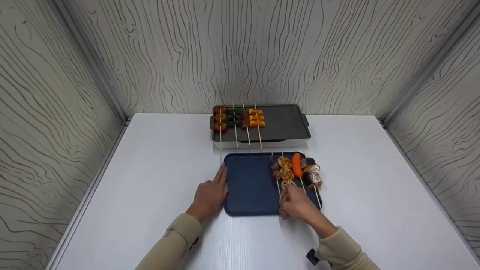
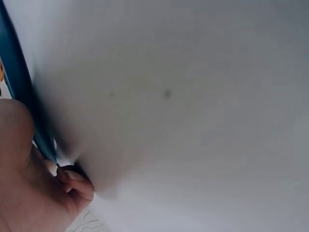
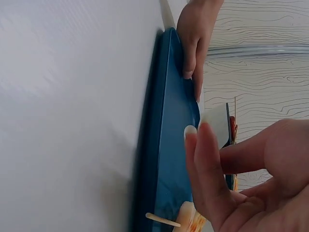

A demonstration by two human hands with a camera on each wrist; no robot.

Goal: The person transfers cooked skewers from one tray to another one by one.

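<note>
A dark blue tray [image 1: 247, 183] lies on the table with several skewers on its right side: dark meat chunks [image 1: 274, 170], lotus root slices [image 1: 286, 174], an orange-red sausage [image 1: 296, 165], and mixed pieces with silvery skin [image 1: 312, 175]. My left hand [image 1: 210, 195] holds the tray's left edge, its thumb over the rim in the right wrist view. My right hand [image 1: 296, 204] is over the stick end of the lotus root skewer. Its fingers [image 3: 207, 159] and thumb come close together in the right wrist view; whether they pinch a stick is hidden.
Behind the tray stands a dark grill plate [image 1: 283, 122] with side handles. On its left half lie several skewers, with brown round slices [image 1: 220, 118], dark green pieces [image 1: 234, 118], reddish meat [image 1: 245, 118] and yellow pieces [image 1: 257, 118]. Wood-patterned walls [image 1: 240, 56] enclose the white table [image 1: 168, 150].
</note>
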